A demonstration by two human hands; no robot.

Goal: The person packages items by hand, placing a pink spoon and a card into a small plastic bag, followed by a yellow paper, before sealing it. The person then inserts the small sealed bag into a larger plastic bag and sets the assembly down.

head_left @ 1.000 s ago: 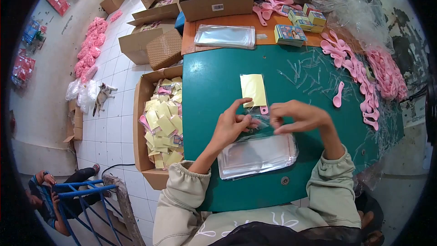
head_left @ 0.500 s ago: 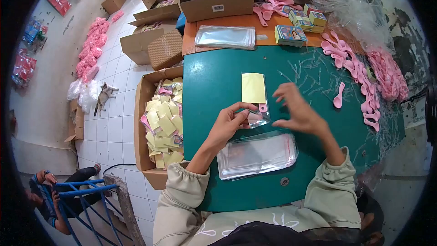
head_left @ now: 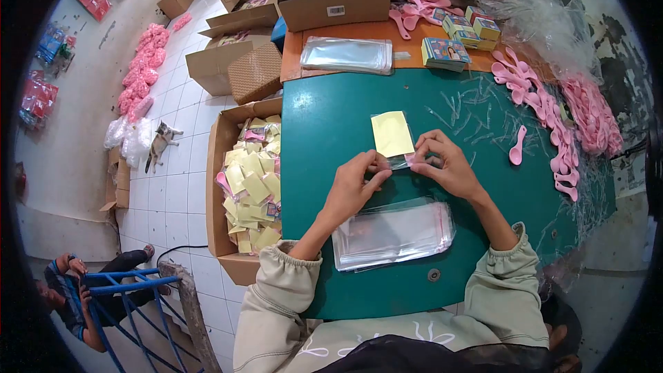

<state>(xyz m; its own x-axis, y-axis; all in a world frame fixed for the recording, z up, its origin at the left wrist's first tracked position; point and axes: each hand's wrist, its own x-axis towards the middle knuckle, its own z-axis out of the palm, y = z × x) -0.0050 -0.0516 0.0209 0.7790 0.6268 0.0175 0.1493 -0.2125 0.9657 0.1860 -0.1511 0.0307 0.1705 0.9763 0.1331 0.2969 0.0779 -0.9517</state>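
Pinching the clear packet (head_left: 394, 141) at its near end, my left grip (head_left: 353, 181) is closed on it; my right grip (head_left: 445, 167) is narrow at the opposite corner, but whether it clasps the plastic I cannot tell. The packet lies on the green desk (head_left: 324, 131), its yellow card (head_left: 391, 128) uppermost; a bit of pink (head_left: 409, 159) shows beside my right grip, anything else under the card hidden. To my left, a cardboard box (head_left: 238, 271) is heaped with yellow-card packets (head_left: 253, 185), pink spoons showing in some. The barcoded carton (head_left: 302, 15) at the far end is too dark inside to make out. A stack of clear sleeves (head_left: 394, 235) lies between me and the packet. Rightward, one loose pink spoon (head_left: 517, 145) lies near plastic scraps (head_left: 489, 114).
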